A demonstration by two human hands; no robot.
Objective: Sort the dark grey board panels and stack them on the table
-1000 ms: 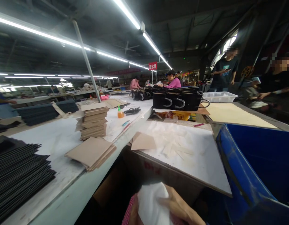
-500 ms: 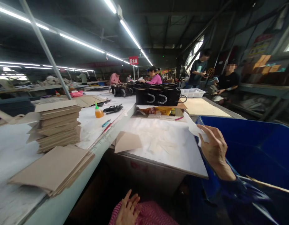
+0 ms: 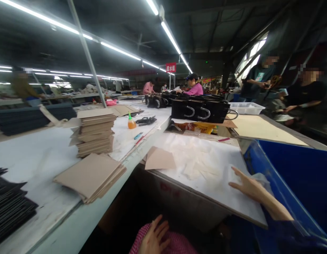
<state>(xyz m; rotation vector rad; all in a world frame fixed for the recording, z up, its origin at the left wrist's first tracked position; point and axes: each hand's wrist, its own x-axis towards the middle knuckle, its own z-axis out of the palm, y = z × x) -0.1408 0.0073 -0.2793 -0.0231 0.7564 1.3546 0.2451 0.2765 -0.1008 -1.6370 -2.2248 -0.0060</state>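
My right hand (image 3: 248,187) reaches over the right side of a white-covered board (image 3: 176,141), thumb and forefinger apart. A thin whitish sheet (image 3: 262,179) shows behind its knuckles, by the board's right edge; whether it touches the hand I cannot tell. My left hand (image 3: 154,238) is low in front of me, over red checked cloth (image 3: 179,243), with its fingers spread and nothing in them. Pale, thin pieces (image 3: 199,164) lie scattered on the board. A brown card (image 3: 160,158) rests at the board's left side.
On the left table are brown card stacks (image 3: 96,132) (image 3: 90,174), a glue bottle (image 3: 131,122), a cutter (image 3: 138,135) and black sheets (image 3: 12,208). A blue bin (image 3: 296,173) stands at right. Black bags (image 3: 197,109) are ahead, with several people beyond.
My right hand has come down and over the board, and its fingers have parted from the white piece it held. My view has turned left. My left hand stays low, open.
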